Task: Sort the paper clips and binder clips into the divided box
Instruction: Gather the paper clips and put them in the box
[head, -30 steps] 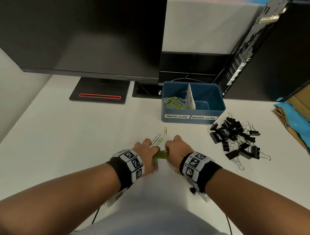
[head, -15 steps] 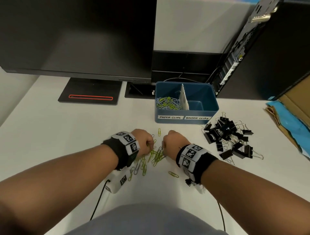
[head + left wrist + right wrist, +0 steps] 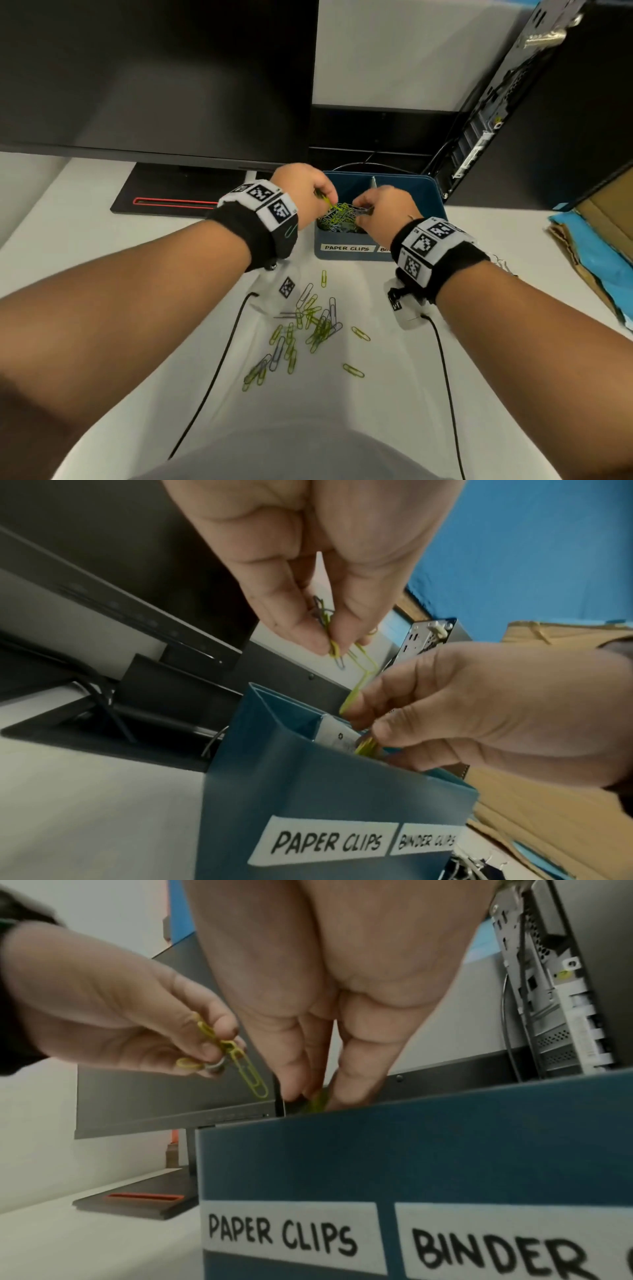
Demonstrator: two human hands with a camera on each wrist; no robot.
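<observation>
White tabletop (image 3: 85, 260), monitor and PC tower behind. Both my hands have come up off the loose pile and are now over the blue divided box (image 3: 435, 192), at the left compartment labelled PAPER CLIPS. Half a second back they were still down on the tabletop raking clips together.

Left hand (image 3: 301, 192): fingers pinching a small bunch of yellow-green paper clips (image 3: 334, 645), one dangling, above the compartment. Right hand (image 3: 383, 209): fingertips pressed together on a few more clips, tips already dipped inside the box rim in the right wrist view.

Meaning: this load is at the drop point, just needs release. Compartment already holds a heap of clips (image 3: 337, 219).

Not done though. A scatter of paper clips (image 3: 308, 329) is left on the tabletop near me, so I lifted only part of the pile; a few more trips, I'd guess. Binder clips mostly hidden behind my right wrist; a few show by the box's right corner in the left wrist view (image 3: 469, 867). Can't tell what's in their compartment.
</observation>
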